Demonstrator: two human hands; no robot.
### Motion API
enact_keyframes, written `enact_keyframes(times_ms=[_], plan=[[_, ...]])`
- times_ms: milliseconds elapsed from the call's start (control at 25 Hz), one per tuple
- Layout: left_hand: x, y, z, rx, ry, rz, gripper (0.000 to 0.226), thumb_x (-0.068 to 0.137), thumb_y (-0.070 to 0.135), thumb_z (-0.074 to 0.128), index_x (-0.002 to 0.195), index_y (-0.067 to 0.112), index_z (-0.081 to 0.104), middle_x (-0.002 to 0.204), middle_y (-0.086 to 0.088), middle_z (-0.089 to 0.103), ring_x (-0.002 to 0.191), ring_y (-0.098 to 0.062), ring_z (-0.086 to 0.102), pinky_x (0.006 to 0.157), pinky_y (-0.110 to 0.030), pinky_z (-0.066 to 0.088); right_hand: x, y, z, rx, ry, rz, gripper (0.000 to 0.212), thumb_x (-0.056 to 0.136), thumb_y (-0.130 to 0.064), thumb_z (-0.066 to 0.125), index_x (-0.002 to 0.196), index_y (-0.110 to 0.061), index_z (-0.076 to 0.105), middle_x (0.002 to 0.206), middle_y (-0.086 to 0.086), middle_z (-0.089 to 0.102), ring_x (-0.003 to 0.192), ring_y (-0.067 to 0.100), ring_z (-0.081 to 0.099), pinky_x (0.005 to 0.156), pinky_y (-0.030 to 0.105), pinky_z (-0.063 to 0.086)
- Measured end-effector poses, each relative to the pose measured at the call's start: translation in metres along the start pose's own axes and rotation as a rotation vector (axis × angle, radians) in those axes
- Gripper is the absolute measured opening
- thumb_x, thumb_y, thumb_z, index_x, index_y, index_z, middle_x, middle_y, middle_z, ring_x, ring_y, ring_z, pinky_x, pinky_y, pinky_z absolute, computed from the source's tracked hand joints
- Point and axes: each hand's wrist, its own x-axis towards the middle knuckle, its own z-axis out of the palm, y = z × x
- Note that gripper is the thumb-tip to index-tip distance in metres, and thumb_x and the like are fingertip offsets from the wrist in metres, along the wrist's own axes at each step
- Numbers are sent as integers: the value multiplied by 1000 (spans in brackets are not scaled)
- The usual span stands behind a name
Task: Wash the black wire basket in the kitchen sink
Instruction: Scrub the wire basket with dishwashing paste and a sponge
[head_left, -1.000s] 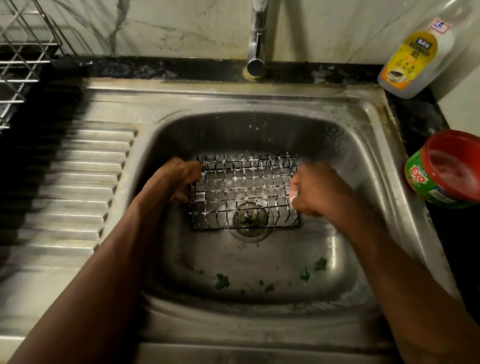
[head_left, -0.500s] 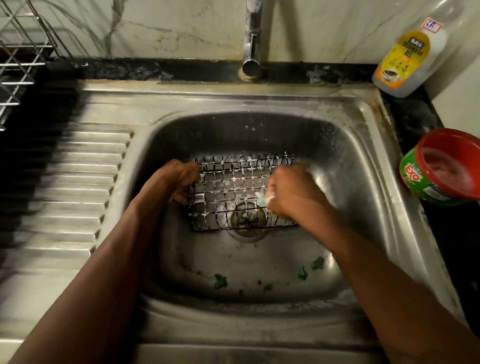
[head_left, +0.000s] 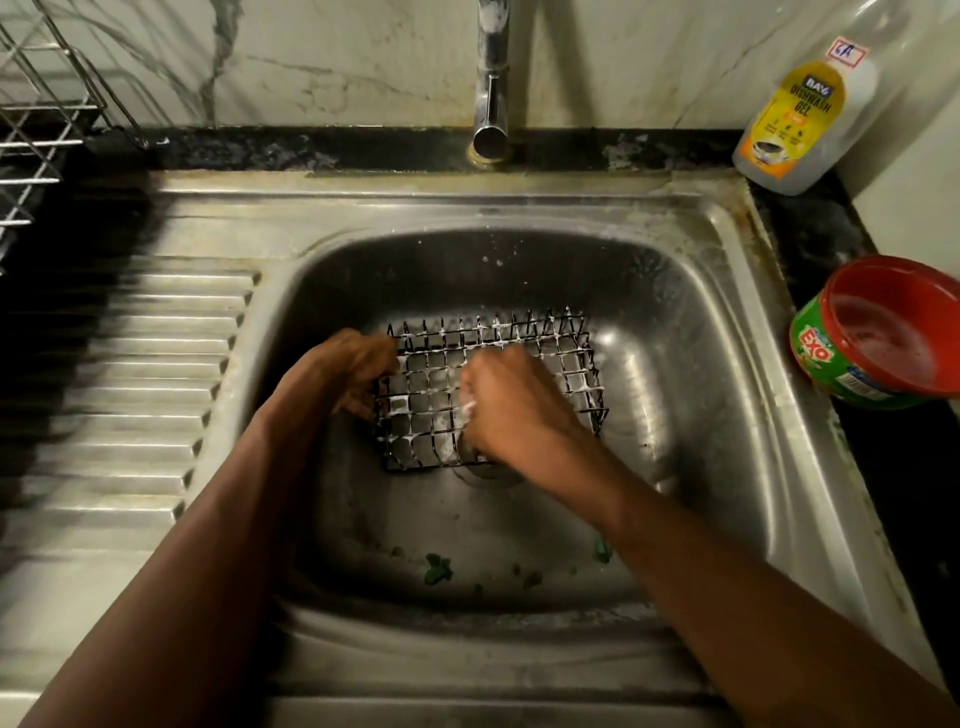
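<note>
The black wire basket (head_left: 558, 358), streaked with white foam, lies in the bowl of the steel sink (head_left: 717, 332) over the drain. My left hand (head_left: 348, 371) grips the basket's left edge. My right hand (head_left: 511, 405) is curled round a small pale scrubber, mostly hidden in the fist, and presses it on the middle of the grid. The tap (head_left: 491, 78) above is not running.
Green scraps (head_left: 437, 567) lie on the sink floor near the front. A dishwash gel bottle (head_left: 805, 114) leans at the back right, and an open red-and-green soap tub (head_left: 878, 332) sits on the right counter. A ribbed drainboard (head_left: 145, 395) and a steel dish rack (head_left: 36, 130) are at left.
My right hand has slid leftward across the basket, from its right edge to the middle. My left hand has kept its hold on the left edge.
</note>
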Motion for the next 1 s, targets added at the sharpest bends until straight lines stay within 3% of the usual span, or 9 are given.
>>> enact_keyframes(times_ms=[120,200,280,440,520,640,720,880,1000], plan=[[0,0,1,1,-1,-1,40,97,11,56,132,-8,52,112,-34,59,100,-47,63,96,-60,54,11,48,-19,-119,68,226,20,82,-1,76,98,-9,69,97,9,67,82,22,67,77,29,59],[2,-2,1,11,5,5,42,97,10,57,135,-8,51,130,-38,55,117,-52,59,95,-59,54,15,71,-31,-146,101,300,18,80,-6,77,97,-12,72,101,10,68,84,22,67,77,26,55],[3,-4,-2,8,-12,-2,39,97,9,56,133,-8,52,129,-37,56,114,-51,61,88,-55,57,16,73,-30,-127,96,294,19,78,-9,80,95,-14,72,101,8,68,85,21,66,77,26,54],[4,-8,-7,-55,-74,-7,34,97,7,58,128,-5,54,96,-24,59,78,-38,63,64,-45,54,8,24,5,27,39,115,18,82,-8,77,97,-14,68,98,4,64,83,17,64,75,25,57],[4,-13,-10,-98,-86,1,31,96,7,58,126,-3,55,102,-26,58,89,-42,64,63,-45,54,5,5,18,96,38,13,15,86,-7,74,98,-13,67,95,2,66,78,12,64,71,23,59],[-4,-17,-16,-235,-172,30,18,96,0,49,111,-3,60,101,-26,59,78,-35,63,68,-45,56,3,8,15,166,85,-20,19,87,-8,74,105,-12,69,93,-1,69,75,8,63,63,17,55],[-8,-22,-15,-307,-204,29,17,96,-3,45,99,0,61,94,-24,60,68,-30,64,63,-41,58,-3,20,10,156,159,61,20,85,-8,75,104,-12,69,91,-1,69,76,10,63,59,15,52],[-23,-24,0,-348,-251,-50,18,103,8,47,101,4,64,96,-20,65,79,-31,65,70,-39,59,-14,40,1,120,284,283,10,85,-7,71,94,-12,71,86,2,70,72,11,57,47,11,30],[-44,-14,-4,-341,-227,-19,13,100,12,60,106,2,65,88,-18,62,62,-23,62,64,-36,57,-15,31,-6,175,263,323,15,83,-3,72,95,-13,71,90,4,71,78,13,64,51,14,39]])
